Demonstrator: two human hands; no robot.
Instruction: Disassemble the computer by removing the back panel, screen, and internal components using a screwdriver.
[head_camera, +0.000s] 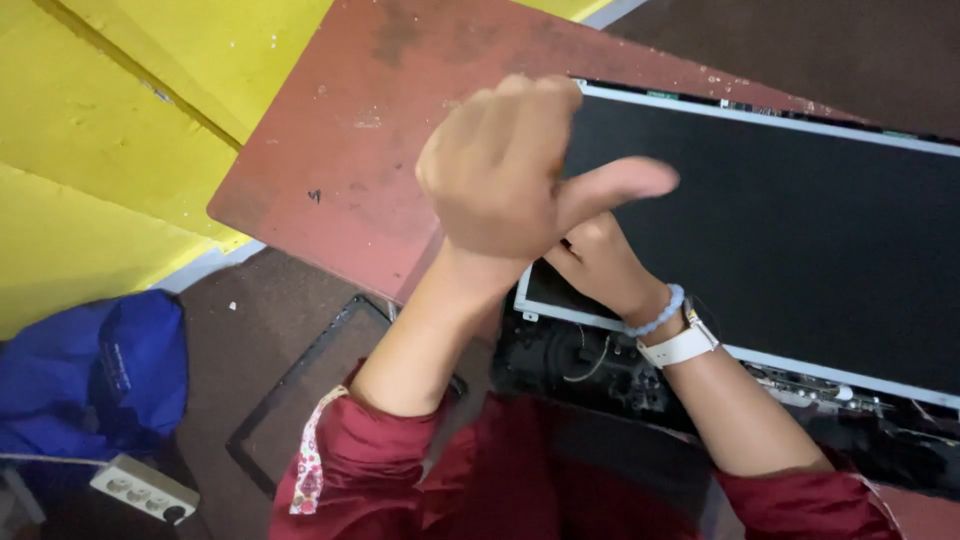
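Left hand (505, 170) raised mid-frame, fingers curled, thumb out, grasping nothing visible. Right hand (597, 262) (half hidden behind it) on the near-left edge of the flat black laptop screen panel (790, 230); grip impossible to tell. Panel lying at frame right across the worn red table (380, 130).

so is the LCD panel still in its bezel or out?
Out. The bare LCD panel shows its metal edge frame and lies over the opened laptop base; a loose black bezel lies on the floor.

We see soft, even indoor light with no harsh shadows; our left hand (500, 170) blurs slightly, and the dark screen (800, 240) shows no glare.
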